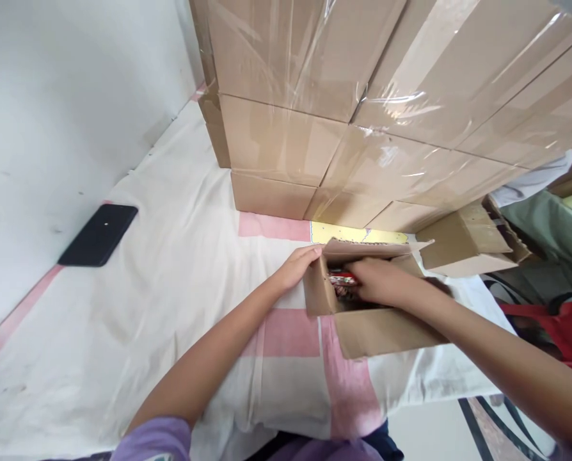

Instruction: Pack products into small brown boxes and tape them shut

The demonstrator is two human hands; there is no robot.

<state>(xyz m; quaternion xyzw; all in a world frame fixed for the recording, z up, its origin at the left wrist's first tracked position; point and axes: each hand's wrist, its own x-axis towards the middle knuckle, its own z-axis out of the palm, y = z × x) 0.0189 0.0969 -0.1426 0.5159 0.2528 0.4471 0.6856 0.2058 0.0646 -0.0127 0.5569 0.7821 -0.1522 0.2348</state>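
Observation:
An open cardboard box (pixel 319 288) lies on the cloth-covered bed or table, its flaps spread. My left hand (pixel 299 266) is closed on the box's upper left corner, fingers along the edge. Inside the box is my right hand (pixel 375 280), bent down with its fingertips at a red printed packet (pixel 342 278). The fingers look closed on the packet's right end, though the box and hand partly hide them. Below the red packet, other small patterned items show, too dim to name.
A tall stack of taped cardboard boxes (pixel 286 141) stands just beyond the open box. Another cardboard box (pixel 459 240) with raised flaps sits to the right. A black phone (pixel 98 235) lies at the left by the white wall (pixel 75 109). Red fabric (pixel 571 330) hangs at the right edge.

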